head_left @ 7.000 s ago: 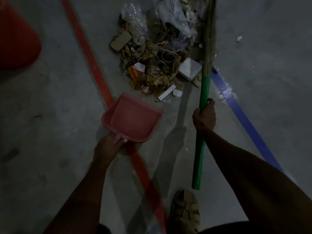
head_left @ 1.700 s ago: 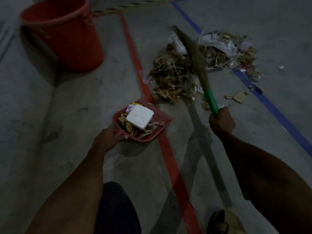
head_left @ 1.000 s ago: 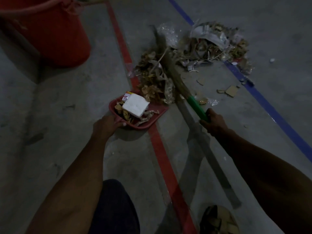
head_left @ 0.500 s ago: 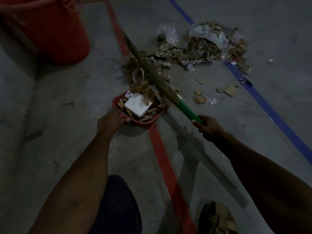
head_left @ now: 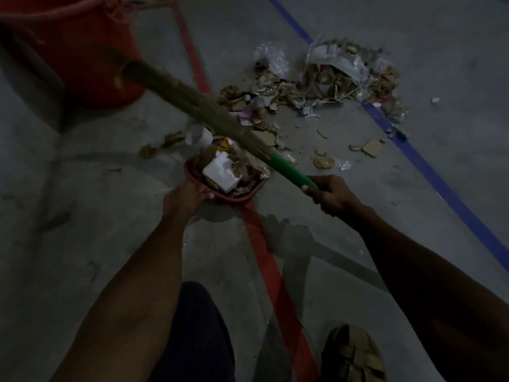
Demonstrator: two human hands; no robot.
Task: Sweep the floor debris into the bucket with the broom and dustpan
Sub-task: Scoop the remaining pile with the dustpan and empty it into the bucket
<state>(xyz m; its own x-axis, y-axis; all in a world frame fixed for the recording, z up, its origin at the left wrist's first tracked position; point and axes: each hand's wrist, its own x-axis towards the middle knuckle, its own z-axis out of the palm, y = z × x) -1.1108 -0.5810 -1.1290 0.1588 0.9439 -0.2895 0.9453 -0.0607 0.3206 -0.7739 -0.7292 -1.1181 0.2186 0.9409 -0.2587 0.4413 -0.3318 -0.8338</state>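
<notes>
My left hand [head_left: 183,201] grips the handle of the pink dustpan [head_left: 245,196], which sits on the floor on the red line. The pan is heaped with brown scraps and a white block [head_left: 221,173]. My right hand [head_left: 332,195] grips the green handle of the broom [head_left: 290,172]. Its straw bristles [head_left: 187,102] stretch up and to the left across the pan, their tips in front of the red bucket [head_left: 82,51]. The debris pile [head_left: 316,84] of cardboard, paper and plastic lies beyond the pan, up to the blue line.
A red floor line [head_left: 270,271] runs from the bucket down past my feet; a blue floor line [head_left: 429,172] crosses at the right. Loose scraps [head_left: 162,143] lie left of the pan, and cardboard bits [head_left: 370,147] to its right. My sandalled foot [head_left: 354,354] is at the bottom.
The broom has swung left over the dustpan, pushing more scraps into it and flinging a few to its left. The bristle tips have moved up near the bucket. The dustpan has stayed put.
</notes>
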